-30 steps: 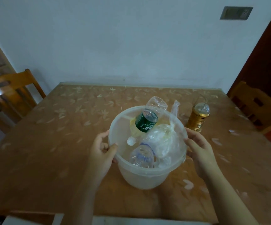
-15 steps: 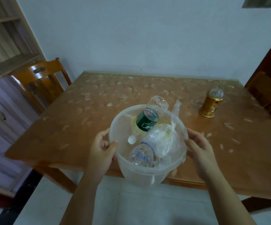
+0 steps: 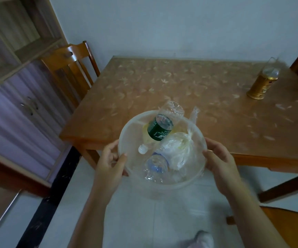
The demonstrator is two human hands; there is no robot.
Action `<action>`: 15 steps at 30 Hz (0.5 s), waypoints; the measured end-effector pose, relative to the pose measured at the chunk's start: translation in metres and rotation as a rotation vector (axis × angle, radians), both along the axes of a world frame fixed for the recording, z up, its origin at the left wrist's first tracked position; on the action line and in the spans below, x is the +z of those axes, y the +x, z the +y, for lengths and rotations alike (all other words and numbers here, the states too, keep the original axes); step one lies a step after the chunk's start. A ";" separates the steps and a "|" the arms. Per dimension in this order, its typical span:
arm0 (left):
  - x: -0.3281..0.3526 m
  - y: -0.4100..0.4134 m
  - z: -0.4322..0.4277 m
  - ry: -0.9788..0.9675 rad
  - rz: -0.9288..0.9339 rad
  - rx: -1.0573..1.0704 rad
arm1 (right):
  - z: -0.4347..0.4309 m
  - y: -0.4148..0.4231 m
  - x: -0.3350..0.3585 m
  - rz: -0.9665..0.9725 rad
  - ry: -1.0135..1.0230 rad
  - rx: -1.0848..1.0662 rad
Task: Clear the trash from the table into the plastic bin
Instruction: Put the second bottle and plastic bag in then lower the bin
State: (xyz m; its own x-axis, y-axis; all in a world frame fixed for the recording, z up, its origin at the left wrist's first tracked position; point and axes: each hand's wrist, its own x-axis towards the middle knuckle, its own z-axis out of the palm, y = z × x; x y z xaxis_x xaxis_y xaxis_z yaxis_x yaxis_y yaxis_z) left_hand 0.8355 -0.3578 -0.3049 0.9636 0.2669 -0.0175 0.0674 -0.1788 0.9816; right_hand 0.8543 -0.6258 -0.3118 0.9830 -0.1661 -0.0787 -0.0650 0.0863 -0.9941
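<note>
I hold a translucent white plastic bin (image 3: 126,140) in the air, off the near-left corner of the wooden table (image 3: 189,86). My left hand (image 3: 109,163) grips its left rim, thumb inside. My right hand (image 3: 219,161) holds its right side. Inside lie a green-labelled plastic bottle (image 3: 159,128) sticking up over the far rim, a crushed clear bottle with a blue label (image 3: 155,167) and a knotted clear plastic bag (image 3: 178,149).
A gold lantern (image 3: 261,83) stands at the table's far right. A wooden chair (image 3: 69,68) sits at the left side, with a cabinet (image 3: 16,95) beyond it. Pale tiled floor (image 3: 135,221) lies below the bin. Another chair edge (image 3: 287,224) shows at lower right.
The bin, held in both hands, has come back off the table toward me and now hangs over the floor. My view has swung left and back, showing the cabinet.
</note>
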 end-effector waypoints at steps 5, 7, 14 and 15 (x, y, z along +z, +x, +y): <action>-0.029 -0.040 0.034 0.041 0.109 -0.057 | 0.029 -0.041 -0.026 0.063 0.004 0.061; -0.045 -0.051 0.041 -0.006 0.186 -0.096 | 0.033 -0.054 -0.038 0.087 0.002 0.083; -0.130 -0.081 0.044 -0.041 0.403 -0.059 | 0.035 -0.073 -0.118 0.233 -0.042 0.116; -0.147 -0.082 0.045 -0.043 0.422 -0.054 | 0.033 -0.074 -0.135 0.252 -0.062 0.120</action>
